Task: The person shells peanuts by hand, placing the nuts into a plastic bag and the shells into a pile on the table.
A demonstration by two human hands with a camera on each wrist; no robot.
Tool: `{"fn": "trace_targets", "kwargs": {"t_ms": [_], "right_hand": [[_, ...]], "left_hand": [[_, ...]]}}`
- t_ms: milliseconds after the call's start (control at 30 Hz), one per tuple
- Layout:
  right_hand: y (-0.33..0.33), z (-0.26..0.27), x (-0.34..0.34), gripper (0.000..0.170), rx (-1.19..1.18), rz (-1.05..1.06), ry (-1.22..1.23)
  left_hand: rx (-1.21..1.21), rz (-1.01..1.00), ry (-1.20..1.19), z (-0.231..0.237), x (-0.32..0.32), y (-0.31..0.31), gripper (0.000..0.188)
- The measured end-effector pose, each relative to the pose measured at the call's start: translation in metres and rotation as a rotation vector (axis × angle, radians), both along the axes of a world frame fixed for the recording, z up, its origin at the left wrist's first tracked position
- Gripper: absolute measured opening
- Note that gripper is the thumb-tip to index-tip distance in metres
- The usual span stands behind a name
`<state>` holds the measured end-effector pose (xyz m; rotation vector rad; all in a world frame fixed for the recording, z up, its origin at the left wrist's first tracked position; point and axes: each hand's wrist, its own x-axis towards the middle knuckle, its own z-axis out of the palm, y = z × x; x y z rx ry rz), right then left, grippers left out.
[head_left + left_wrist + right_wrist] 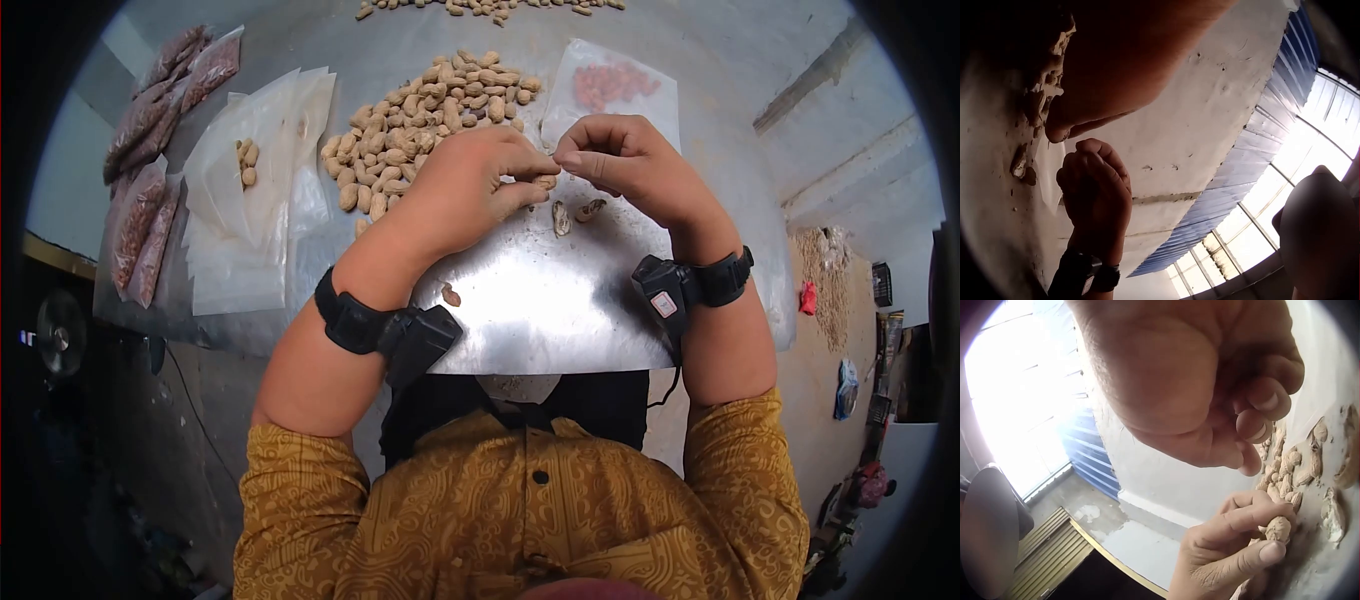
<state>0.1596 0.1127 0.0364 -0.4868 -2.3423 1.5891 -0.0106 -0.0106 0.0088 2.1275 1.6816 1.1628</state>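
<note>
Between its thumb and fingers, my left hand (470,185) pinches a peanut (1278,529) in its shell. My right hand (635,165) is just beside it, with the fingers curled in and the fingertips close to the left hand's fingertips. Nothing shows between the right fingers in the right wrist view. Below the hands, an opened shell (561,218) and a darker shell piece (591,209) lie on the metal table (540,310). A pile of unshelled peanuts (440,110) is spread behind the left hand.
Beyond the right hand lies a clear plastic bag (655,110) with reddish kernels (612,87). Flat plastic bags (235,230) with a few peanuts on top lie left, beside filled bags (140,225). A small brown piece (451,295) is near the front edge. More peanuts (490,8) lie at the back.
</note>
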Motion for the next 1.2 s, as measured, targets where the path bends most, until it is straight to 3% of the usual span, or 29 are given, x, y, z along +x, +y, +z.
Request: {"fn": "trace_targets", "kwargs": {"t_ms": [267, 367, 467, 633, 1033, 1200], "right_hand": [[-0.008, -0.003, -0.008, 0.017, -0.182, -0.029, -0.016], [-0.004, -0.007, -0.007, 0.017, -0.329, 0.003, 0.052], [-0.003, -0.011, -0.007, 0.018, -0.478, 0.01, 0.163], [-0.005, -0.011, -0.009, 0.019, -0.486, 0.029, 0.168], [-0.02, -0.006, -0.01, 0.02, 0.117, -0.107, 0.124], [-0.028, -0.001, -0.012, 0.02, 0.185, -0.12, 0.165]], "left_hand": [[0.025, 0.129, -0.189, 0.011, 0.011, -0.002, 0.026], [0.025, 0.164, -0.398, 0.008, 0.012, -0.002, 0.025], [-0.046, 0.109, -0.615, 0.005, 0.01, -0.001, 0.023], [-0.017, 0.078, -0.679, -0.002, 0.009, 0.003, 0.022], [-0.064, 0.055, -0.795, -0.002, 0.016, -0.001, 0.015], [0.019, 0.057, -0.794, -0.009, 0.015, 0.003, 0.016]]}}
